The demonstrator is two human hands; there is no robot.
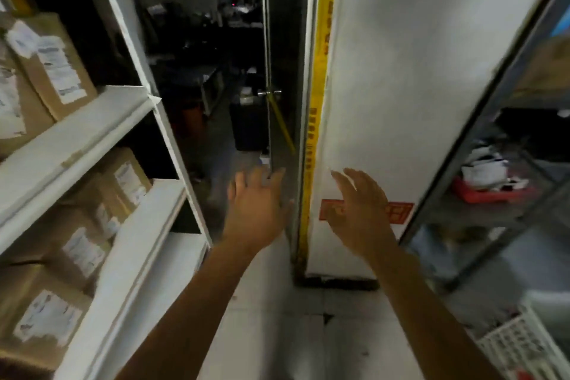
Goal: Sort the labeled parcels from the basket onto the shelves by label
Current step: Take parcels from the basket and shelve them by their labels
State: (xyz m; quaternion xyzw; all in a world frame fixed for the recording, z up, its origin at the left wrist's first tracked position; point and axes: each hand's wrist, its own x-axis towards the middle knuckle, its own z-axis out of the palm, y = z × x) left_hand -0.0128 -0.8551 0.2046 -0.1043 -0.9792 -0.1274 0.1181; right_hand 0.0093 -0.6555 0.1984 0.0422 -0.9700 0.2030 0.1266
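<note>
Head view. Both bare arms are stretched forward at the centre of the frame, and nothing is held. The left hand (pixel 257 205) is seen from the back, its fingers (pixel 262 174) straight and spread apart, in front of the dark doorway. The right hand (pixel 359 210) is raised just beside it, fingers apart and only loosely bent, in front of a white wall panel (pixel 401 77) bearing a red sign (pixel 401 213). The two hands are near each other without touching.

The white shelves (pixel 77 145) occupy the left of the frame. Labeled brown cardboard parcels are stood on them: one (pixel 52 65) at upper left, another (pixel 129 179) on the level below, and one (pixel 40 315) at lower left. The label text is too blurred to be read.

A yellow strip (pixel 319 102) is run down the edge of the panel. A dark metal rack (pixel 481 145) is seen on the right, with a red tray (pixel 490 193) on it. A white basket (pixel 521 345) is partly visible at lower right; its contents cannot be told.
</note>
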